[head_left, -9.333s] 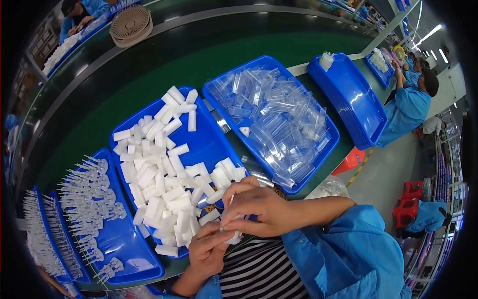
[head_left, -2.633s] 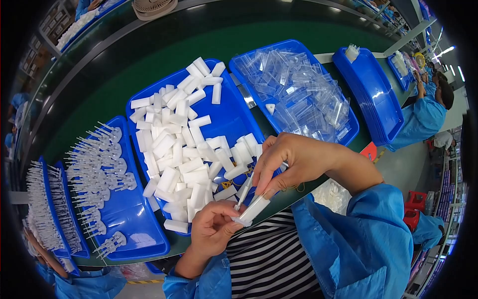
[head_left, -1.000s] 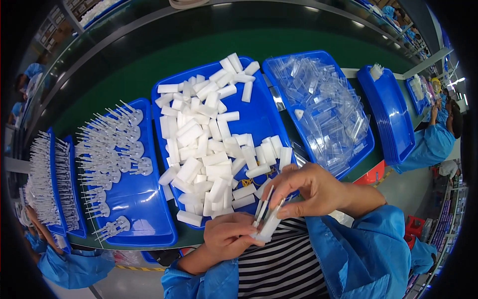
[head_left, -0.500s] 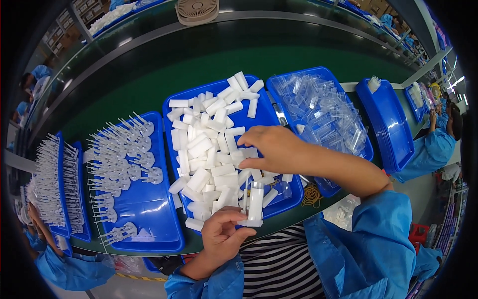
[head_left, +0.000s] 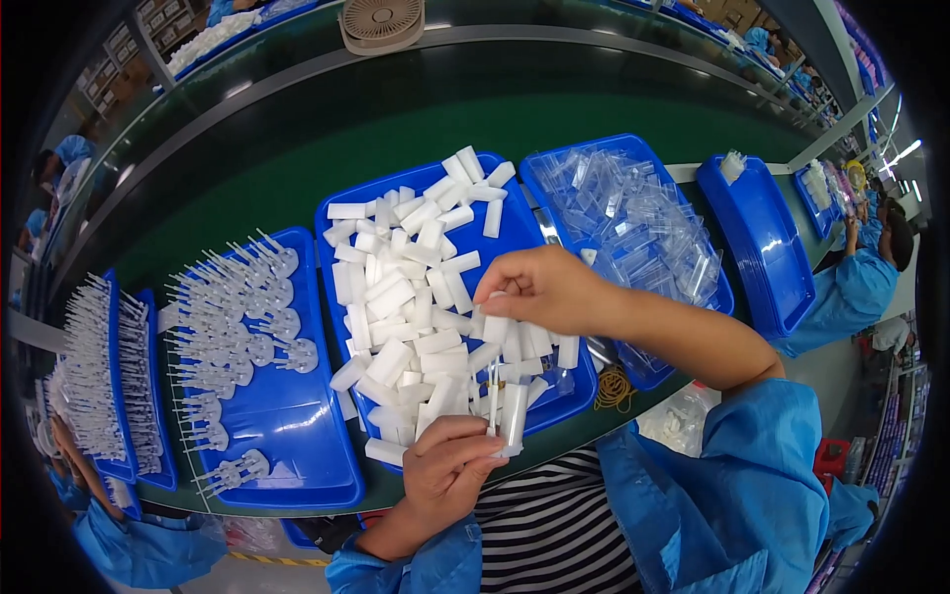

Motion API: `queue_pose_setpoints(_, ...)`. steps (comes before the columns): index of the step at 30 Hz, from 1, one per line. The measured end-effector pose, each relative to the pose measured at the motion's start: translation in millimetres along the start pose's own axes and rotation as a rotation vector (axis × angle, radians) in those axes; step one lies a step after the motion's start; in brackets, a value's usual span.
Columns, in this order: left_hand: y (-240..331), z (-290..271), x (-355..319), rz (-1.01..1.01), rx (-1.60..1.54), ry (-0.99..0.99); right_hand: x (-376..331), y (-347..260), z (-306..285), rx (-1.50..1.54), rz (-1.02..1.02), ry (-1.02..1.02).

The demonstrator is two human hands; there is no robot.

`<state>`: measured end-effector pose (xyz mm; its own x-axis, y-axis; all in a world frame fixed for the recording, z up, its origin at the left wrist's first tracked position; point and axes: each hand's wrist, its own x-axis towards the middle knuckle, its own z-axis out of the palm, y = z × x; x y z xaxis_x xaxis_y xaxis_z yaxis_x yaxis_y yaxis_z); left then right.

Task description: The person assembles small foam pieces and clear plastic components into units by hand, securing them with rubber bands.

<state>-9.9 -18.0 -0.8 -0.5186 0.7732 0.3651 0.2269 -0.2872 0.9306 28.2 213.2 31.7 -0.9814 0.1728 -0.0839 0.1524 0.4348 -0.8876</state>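
My left hand (head_left: 447, 473) is closed at the front edge of the middle tray, pinching the base of a clear plastic holder (head_left: 515, 421). A white block stands upright inside the holder, beside a thin white rod. Above the tray's right part, my right hand (head_left: 549, 289) is closed, its fingertips on a white block (head_left: 498, 306); the fingers partly cover that block. Below and left of it, many loose white blocks (head_left: 394, 296) lie heaped in the blue middle tray (head_left: 515, 233).
On the left, a blue tray (head_left: 297, 426) holds white pronged parts (head_left: 237, 317); more pronged parts stand in trays beyond it. Clear plastic pieces (head_left: 643, 228) fill a tray on the right, near stacked blue trays (head_left: 767, 247). A fan (head_left: 382, 22) stands at the back. Co-workers sit on both sides.
My right hand has closed on a white block and lifted it slightly from the heap. My left hand still holds the clear holder, now tilted a little to the right.
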Motion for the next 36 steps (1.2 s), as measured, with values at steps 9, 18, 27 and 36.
queue_pose_setpoints(9, 3.4, 4.2, 3.3, 0.116, 0.065, -0.038, -22.8, -10.1, -4.9, 0.889, 0.299, -0.074)
queue_pose_setpoints(18, 2.5, 7.6, 4.0, 0.084, 0.065, -0.050, -35.1, 4.6, -4.6, 0.981, 0.287, -0.077)
queue_pose_setpoints(27, 1.1, 10.2, 5.2, 0.079, 0.065, -0.068, -44.6, -3.6, -4.1, 0.844, 0.235, -0.004)
queue_pose_setpoints(36, 1.7, 11.6, 6.8, 0.076, 0.053, -0.119, -57.7, -20.3, -14.6, 0.344, 0.006, -0.005)
